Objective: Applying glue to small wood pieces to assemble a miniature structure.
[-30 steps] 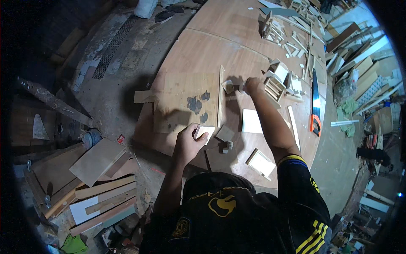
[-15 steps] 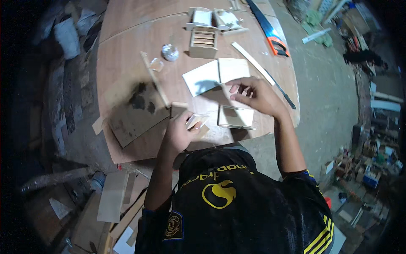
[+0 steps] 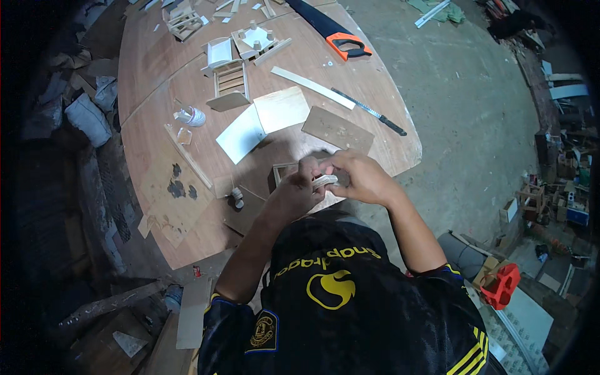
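Observation:
Above the table's near edge my two hands meet. My left hand (image 3: 299, 189) is closed on a small pale wooden piece (image 3: 325, 181), which looks like thin layered strips. From the other side, my right hand (image 3: 364, 180) has its fingertips curled onto the same piece; the fingers hide part of it. A dark patch shows beside my right fingers, too shadowed to name. Behind my left hand a small wooden box frame (image 3: 279, 174) on the table is mostly covered. Just beyond the hands lie a brown board (image 3: 338, 130) and two pale panels (image 3: 281, 110) (image 3: 240, 133).
A handsaw (image 3: 348, 45) lies far right, with a long thin blade tool (image 3: 369, 111) and a pale strip (image 3: 311, 87) nearer. Small wooden furniture models (image 3: 230, 84) stand at the back. A white jar (image 3: 196, 116) and stained board (image 3: 169, 200) are left.
My right hand has come down and left to meet my left hand at the wooden piece. The view has shifted toward the right. The brown board now lies beside the pale panels.

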`<act>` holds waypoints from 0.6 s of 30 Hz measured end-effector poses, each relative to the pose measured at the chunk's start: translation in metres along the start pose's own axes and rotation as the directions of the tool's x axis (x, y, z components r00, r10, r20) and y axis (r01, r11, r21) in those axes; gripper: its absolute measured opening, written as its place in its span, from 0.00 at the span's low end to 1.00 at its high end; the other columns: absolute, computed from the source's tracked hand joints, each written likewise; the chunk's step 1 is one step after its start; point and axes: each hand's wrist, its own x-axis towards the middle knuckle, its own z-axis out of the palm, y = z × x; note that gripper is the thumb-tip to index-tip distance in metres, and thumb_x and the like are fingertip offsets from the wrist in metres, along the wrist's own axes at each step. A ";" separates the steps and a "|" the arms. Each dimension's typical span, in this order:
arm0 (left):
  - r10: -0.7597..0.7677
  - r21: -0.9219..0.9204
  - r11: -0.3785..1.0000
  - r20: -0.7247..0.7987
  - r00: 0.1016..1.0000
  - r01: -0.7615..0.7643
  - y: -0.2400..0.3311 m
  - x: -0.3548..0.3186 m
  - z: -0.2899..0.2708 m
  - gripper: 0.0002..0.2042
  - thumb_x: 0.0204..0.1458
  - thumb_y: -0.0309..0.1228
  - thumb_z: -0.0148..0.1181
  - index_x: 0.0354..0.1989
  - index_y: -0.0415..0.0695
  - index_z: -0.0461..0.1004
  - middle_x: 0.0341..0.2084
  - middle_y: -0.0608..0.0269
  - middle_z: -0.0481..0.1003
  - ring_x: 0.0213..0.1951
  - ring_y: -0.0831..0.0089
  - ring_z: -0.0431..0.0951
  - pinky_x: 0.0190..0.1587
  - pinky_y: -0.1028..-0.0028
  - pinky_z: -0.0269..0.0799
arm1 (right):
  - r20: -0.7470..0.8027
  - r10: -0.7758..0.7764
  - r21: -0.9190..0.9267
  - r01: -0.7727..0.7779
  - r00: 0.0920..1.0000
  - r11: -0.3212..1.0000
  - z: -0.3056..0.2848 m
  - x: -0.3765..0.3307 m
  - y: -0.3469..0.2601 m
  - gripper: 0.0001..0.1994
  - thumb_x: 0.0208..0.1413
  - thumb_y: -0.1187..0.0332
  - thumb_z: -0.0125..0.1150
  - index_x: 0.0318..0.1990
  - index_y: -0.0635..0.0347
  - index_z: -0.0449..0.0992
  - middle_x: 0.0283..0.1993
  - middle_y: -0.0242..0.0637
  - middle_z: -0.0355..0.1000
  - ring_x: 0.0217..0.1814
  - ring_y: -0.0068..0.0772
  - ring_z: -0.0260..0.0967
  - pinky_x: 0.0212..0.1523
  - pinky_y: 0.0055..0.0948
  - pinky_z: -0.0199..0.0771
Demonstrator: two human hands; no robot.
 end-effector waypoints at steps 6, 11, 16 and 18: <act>-0.030 0.111 0.993 0.037 0.999 0.025 0.008 0.008 0.020 0.31 0.43 0.29 0.66 0.51 0.47 0.51 0.42 0.53 0.70 0.46 0.50 0.72 0.51 0.54 0.63 | -0.033 -0.106 -0.118 0.101 0.994 0.988 0.012 -0.004 0.035 0.14 0.34 0.72 0.66 0.33 0.55 0.76 0.34 0.38 0.73 0.40 0.46 0.68 0.43 0.38 0.69; -0.149 0.219 0.953 -0.261 0.954 0.209 -0.030 -0.001 0.023 0.40 0.39 0.31 0.70 0.61 0.49 0.53 0.54 0.53 0.63 0.58 0.53 0.60 0.60 0.56 0.53 | -0.167 -0.013 -0.043 0.006 0.986 0.999 0.042 0.001 0.106 0.12 0.38 0.71 0.66 0.34 0.54 0.76 0.35 0.36 0.74 0.42 0.44 0.68 0.44 0.38 0.67; -0.340 0.264 0.876 -0.254 0.905 0.403 -0.081 -0.014 0.029 0.30 0.40 0.31 0.69 0.55 0.45 0.65 0.56 0.55 0.63 0.59 0.53 0.60 0.63 0.58 0.52 | -0.300 0.140 0.053 -0.130 0.944 0.990 0.098 -0.002 0.157 0.14 0.39 0.73 0.66 0.38 0.54 0.76 0.37 0.38 0.74 0.41 0.45 0.69 0.43 0.39 0.69; -0.360 0.333 0.849 -0.200 0.911 0.409 -0.090 -0.014 0.036 0.29 0.41 0.31 0.68 0.55 0.46 0.65 0.56 0.57 0.63 0.60 0.54 0.59 0.64 0.57 0.51 | -0.315 0.130 0.049 -0.121 0.940 0.991 0.111 -0.002 0.161 0.15 0.41 0.73 0.67 0.40 0.55 0.76 0.40 0.40 0.75 0.41 0.44 0.71 0.40 0.36 0.72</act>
